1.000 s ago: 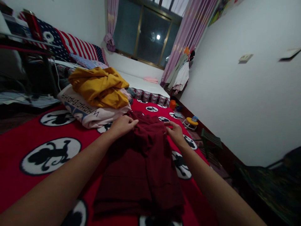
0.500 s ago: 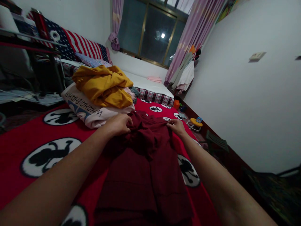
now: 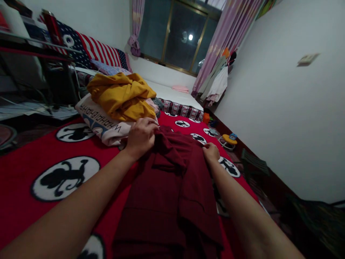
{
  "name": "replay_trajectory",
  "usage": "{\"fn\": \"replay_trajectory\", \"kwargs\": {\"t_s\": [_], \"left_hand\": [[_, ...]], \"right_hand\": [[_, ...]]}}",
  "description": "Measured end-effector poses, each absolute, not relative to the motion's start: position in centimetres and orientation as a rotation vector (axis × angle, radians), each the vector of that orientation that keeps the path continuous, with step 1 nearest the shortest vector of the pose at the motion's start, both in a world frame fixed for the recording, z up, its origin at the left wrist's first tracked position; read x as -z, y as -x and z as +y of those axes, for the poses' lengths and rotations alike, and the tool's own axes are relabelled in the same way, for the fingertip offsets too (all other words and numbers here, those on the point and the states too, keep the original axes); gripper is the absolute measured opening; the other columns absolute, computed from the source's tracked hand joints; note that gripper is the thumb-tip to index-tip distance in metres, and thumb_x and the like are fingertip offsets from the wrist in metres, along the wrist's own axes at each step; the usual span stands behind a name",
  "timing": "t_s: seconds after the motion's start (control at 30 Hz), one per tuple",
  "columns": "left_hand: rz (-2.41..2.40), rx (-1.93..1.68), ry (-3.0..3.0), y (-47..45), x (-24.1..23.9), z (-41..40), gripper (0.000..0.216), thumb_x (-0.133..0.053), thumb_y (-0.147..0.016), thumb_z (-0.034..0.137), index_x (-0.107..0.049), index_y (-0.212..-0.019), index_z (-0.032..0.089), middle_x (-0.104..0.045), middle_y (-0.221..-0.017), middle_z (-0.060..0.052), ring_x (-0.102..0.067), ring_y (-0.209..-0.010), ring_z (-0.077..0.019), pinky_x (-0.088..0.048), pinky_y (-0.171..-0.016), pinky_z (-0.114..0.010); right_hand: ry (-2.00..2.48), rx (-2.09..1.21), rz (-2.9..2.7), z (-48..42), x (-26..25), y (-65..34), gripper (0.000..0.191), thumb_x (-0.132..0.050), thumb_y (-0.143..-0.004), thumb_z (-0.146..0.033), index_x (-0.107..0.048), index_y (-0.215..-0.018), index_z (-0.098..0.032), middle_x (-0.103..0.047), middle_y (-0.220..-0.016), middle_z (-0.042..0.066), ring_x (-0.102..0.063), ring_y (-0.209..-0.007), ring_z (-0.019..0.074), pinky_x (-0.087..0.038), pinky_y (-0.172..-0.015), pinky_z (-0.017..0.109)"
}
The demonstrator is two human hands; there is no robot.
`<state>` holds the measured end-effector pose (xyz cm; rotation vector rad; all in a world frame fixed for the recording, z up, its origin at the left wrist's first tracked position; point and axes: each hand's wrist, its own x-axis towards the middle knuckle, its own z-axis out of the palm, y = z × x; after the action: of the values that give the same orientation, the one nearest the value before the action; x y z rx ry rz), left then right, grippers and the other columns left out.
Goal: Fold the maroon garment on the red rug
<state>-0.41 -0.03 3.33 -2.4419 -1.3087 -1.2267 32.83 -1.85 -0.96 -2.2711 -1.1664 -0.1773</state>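
A maroon garment (image 3: 164, 194) lies spread lengthwise in front of me, its top part creased; I cannot tell whether it is a top or bottoms. My left hand (image 3: 142, 136) is closed on its upper left corner, fingers bent over the cloth. At the upper right edge, my right hand (image 3: 211, 152) pinches the fabric. Just beyond my left hand sits a heap of clothes, with a mustard-yellow garment (image 3: 124, 95) on top of a pale printed one (image 3: 101, 120).
Under the clothes is a red blanket (image 3: 113, 183) with black-and-white round prints. A bed (image 3: 161, 90) stands by the window. To the left is a desk (image 3: 35, 50) with a red flask (image 3: 52, 27). A yellow-topped stool (image 3: 229, 139) and a dark folding stool (image 3: 254, 162) stand along the right wall.
My hands have moved slightly apart, drawing the garment's top wider and smoothing some bunched cloth. Its right panel now overlaps the middle. The view has shifted a little to the left.
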Motion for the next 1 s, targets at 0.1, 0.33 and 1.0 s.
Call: {"fn": "replay_trajectory", "kwargs": {"t_s": [0.1,0.33,1.0], "left_hand": [[-0.928,1.045,2.797,-1.3,-2.6,-0.5,0.042,-0.051,-0.076,0.008,-0.066,-0.112,0.023,-0.060,-0.124,-0.005,-0.049,-0.120,-0.0227,-0.038,-0.105,-0.041],[-0.817,0.660,2.902,-2.3,-0.7,-0.7,0.054,-0.055,-0.073,0.007,-0.063,-0.121,0.028,-0.064,-0.118,-0.006,-0.049,-0.121,-0.0242,-0.020,-0.114,-0.053],[-0.752,0.722,3.063,-2.8,-4.9,-3.9,0.025,-0.051,-0.070,0.011,-0.073,-0.074,0.022,-0.069,-0.081,-0.002,-0.062,-0.073,-0.0164,-0.044,-0.068,-0.026]], "right_hand": [[2.118,0.282,-1.183,-2.7,-0.1,-31.4,0.038,-0.054,-0.075,-0.014,-0.064,-0.111,-0.014,-0.058,-0.117,0.016,-0.061,-0.097,0.0240,-0.046,-0.085,0.035],[1.312,-0.426,-1.958,-12.8,-2.8,-24.4,0.021,-0.057,-0.089,-0.035,-0.066,-0.095,-0.018,-0.066,-0.095,0.006,-0.061,-0.091,0.0181,-0.047,-0.086,0.032],[1.553,-0.373,-2.118,-25.5,-6.7,-26.1,0.012,-0.054,-0.087,-0.019,-0.066,-0.085,-0.020,-0.067,-0.081,0.005,-0.062,-0.073,0.0160,-0.048,-0.064,0.024]]}}
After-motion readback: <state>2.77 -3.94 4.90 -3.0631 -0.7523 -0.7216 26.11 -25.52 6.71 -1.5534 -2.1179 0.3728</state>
